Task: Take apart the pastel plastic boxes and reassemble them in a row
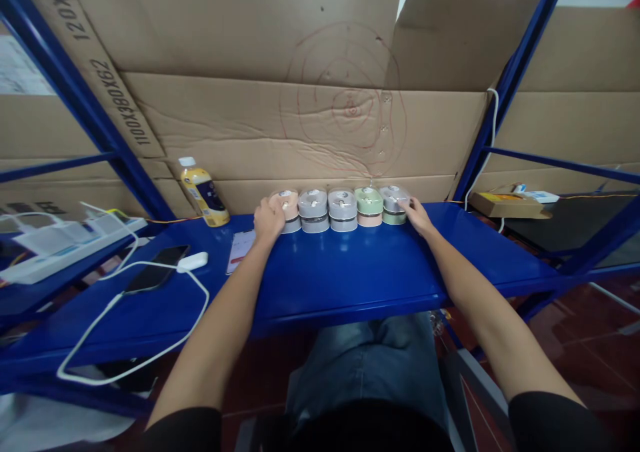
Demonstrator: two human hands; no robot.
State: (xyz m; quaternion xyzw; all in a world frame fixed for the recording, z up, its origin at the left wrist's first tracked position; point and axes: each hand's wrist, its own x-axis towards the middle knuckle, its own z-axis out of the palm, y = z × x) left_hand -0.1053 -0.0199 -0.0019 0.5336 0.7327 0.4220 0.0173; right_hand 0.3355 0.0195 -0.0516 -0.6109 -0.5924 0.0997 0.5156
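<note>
1. Our left hand lies curved against the outer side of a round, two-tier container with a peach-pink upper part and grey base. We cannot tell whether it grips or merely presses.
2. Our right hand has its fingertips at the outer side of a round container, grey above and green below, at the row's other end; its grip is equally unclear.
3. Between them stand two round all-grey containers and a round container with green top and pink base. All five line up near the back edge of the blue metal tabletop, before a brown cardboard panel.
4. The step seems to be steadying the row from both ends. We would press inward evenly and low — the upper tiers could shift off their bases.
5. Toward the left edge, we would keep our forearm off the flat, pale-screened phone — it lies close beside our arm.
</note>
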